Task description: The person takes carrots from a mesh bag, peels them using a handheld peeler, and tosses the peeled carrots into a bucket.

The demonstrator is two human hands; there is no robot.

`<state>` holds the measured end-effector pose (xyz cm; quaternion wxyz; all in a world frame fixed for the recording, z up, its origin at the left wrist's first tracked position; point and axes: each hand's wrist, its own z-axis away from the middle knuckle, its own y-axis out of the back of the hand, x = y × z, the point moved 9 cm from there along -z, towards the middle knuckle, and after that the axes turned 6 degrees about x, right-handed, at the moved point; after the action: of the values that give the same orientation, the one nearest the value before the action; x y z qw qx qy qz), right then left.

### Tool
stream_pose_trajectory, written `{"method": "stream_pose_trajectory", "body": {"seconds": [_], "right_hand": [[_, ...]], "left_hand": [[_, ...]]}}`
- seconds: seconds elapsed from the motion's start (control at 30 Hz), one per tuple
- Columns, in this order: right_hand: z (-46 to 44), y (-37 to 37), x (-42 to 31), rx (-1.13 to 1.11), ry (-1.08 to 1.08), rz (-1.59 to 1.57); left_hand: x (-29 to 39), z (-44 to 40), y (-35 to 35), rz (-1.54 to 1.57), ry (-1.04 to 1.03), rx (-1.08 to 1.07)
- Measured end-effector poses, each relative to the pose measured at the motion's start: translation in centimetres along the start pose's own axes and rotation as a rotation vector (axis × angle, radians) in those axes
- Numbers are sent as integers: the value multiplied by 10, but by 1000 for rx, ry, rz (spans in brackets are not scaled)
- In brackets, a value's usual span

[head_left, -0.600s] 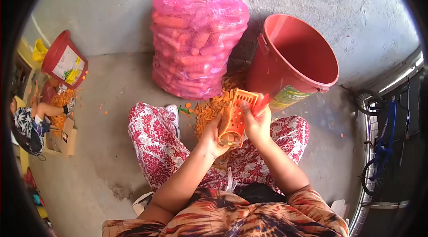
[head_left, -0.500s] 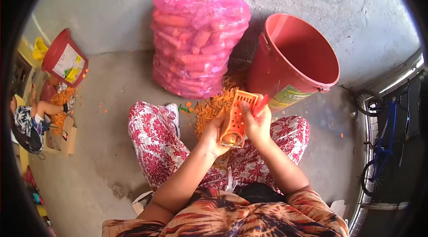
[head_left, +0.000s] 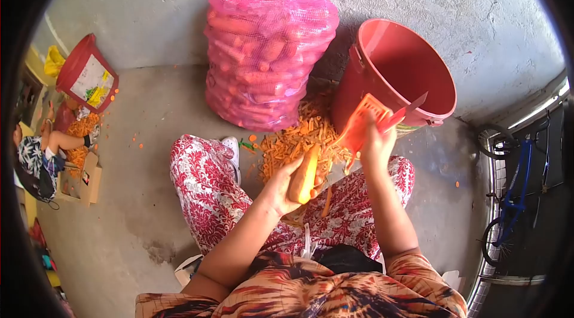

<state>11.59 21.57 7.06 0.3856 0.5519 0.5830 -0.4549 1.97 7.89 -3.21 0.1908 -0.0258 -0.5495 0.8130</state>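
Note:
My left hand (head_left: 278, 189) is closed around a partly peeled carrot (head_left: 307, 173) that points away from me, above my lap. Out to the right, my right hand (head_left: 378, 143) grips an orange plastic peeler (head_left: 359, 119) with holes in its body. In that same fist is a knife (head_left: 415, 104), its blade sticking out up and to the right. Peel strips (head_left: 327, 199) show between my hands, below the peeler. Beyond them lies a heap of carrot peelings (head_left: 286, 149) on the floor.
A pink mesh sack (head_left: 269, 49) full of carrots stands against the wall. Right of it is a large red bucket (head_left: 350, 87). At far left, another person (head_left: 37, 159) sits beside peelings, a red bucket (head_left: 89, 75) and a cardboard box (head_left: 91, 180). A blue bicycle (head_left: 521, 180) stands at right.
My right hand has moved up and right with the peeler and knife, away from the carrot. The carrot, earlier mostly covered by the peeler, now shows in my left hand.

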Motion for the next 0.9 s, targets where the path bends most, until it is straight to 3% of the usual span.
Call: {"method": "stream_pose_trajectory", "body": {"seconds": [0.07, 0.23, 0.27, 0.47, 0.57, 0.63, 0.7, 0.73, 0.83, 0.9], "right_hand": [[27, -21, -2, -145, -160, -30], [60, -45, -5, -256, -53, 0], [62, -44, -1, -264, -51, 33], [62, -45, 12, -295, -66, 36], [33, -20, 33, -121, 77, 181], [1, -5, 30, 51, 25, 101], [-24, 12, 13, 222, 281, 352], [-30, 18, 32, 188, 32, 251], [-11, -3, 13, 53, 50, 131], [10, -18, 18, -60, -105, -2]], "left_hand": [[6, -9, 0, 22, -19, -34], [14, -12, -7, 53, -102, -12], [12, -13, 3, 115, -92, 176], [13, -13, 4, 50, -130, 184], [1, -9, 9, -95, 34, -75], [-7, 1, 7, -72, 76, 16], [-10, 7, 5, -55, 100, 27], [-6, 7, 7, -71, 80, 40], [5, 6, 6, -8, -24, 174], [9, 2, 3, 11, -40, 160]]}}
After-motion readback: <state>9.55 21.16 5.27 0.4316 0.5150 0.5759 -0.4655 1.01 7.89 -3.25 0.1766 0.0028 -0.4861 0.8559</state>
